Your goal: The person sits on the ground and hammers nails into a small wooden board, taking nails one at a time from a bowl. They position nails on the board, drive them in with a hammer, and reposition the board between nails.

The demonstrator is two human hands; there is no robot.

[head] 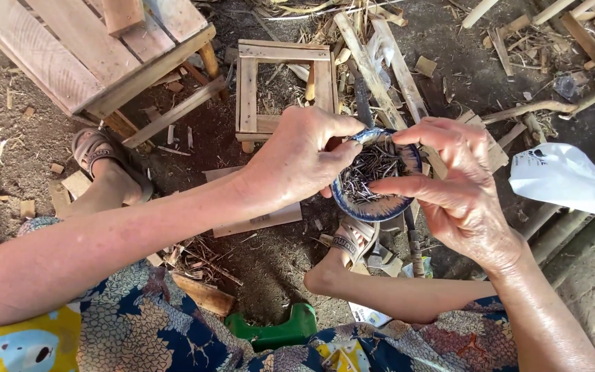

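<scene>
A small blue-rimmed bowl point(380, 207) full of thin dark nails point(373, 169) is held up in front of me. My left hand point(294, 158) grips the bowl's left rim, thumb over the edge. My right hand point(456, 186) is at the right side of the bowl, its fingers spread and reaching in over the nails; the fingertips touch or hover at the pile, and I cannot tell whether a nail is pinched.
A small wooden frame stool point(284, 86) stands on the dirt floor ahead, a larger plank bench point(77, 48) at upper left. Loose slats and scraps point(387, 62) lie around. A white plastic bag point(562, 179) is at right, a green low seat point(277, 331) beneath me.
</scene>
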